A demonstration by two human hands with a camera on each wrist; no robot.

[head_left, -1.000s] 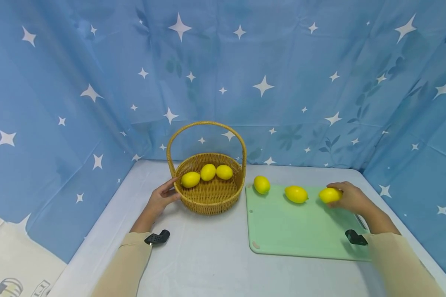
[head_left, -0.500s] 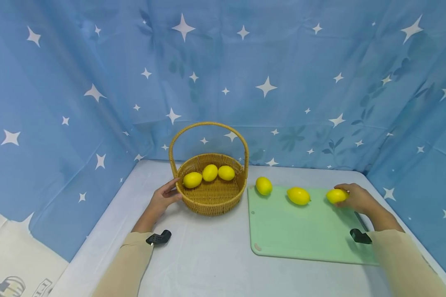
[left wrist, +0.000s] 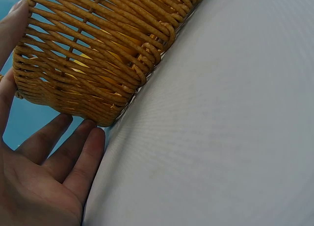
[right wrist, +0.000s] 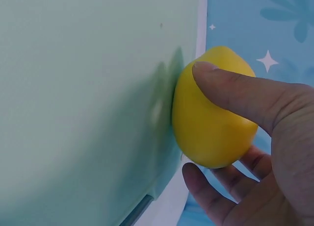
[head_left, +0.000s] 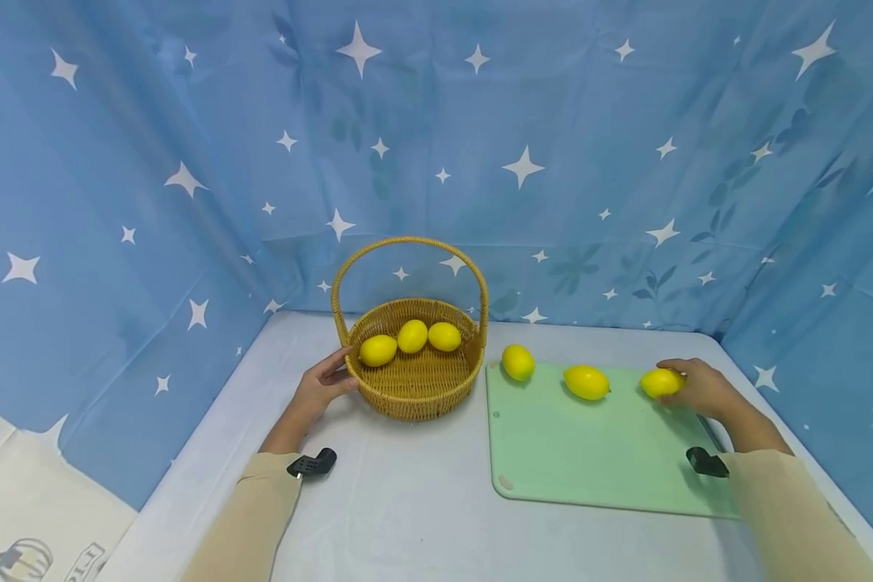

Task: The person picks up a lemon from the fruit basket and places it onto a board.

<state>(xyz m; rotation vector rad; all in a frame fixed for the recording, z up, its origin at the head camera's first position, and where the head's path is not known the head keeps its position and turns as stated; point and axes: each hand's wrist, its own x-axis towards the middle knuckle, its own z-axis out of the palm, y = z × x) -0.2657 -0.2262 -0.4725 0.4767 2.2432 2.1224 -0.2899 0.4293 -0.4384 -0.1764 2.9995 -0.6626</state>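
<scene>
head: right grip (head_left: 709,394) pinches lemon (head_left: 658,383) by far board edge (head_left: 625,372); left grip (head_left: 317,394), spread, touches basket rim (head_left: 413,399).

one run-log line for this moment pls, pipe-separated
left hand: touches basket | right hand: holds lemon at green board | basket contents: three lemons | board's far edge: two lemons

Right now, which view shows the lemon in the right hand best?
The right wrist view: the lemon is large and close, and the thumb of the right hand shows lying across it. The head view shows it small, its right end hidden by that hand. The left wrist view does not show it.
</scene>
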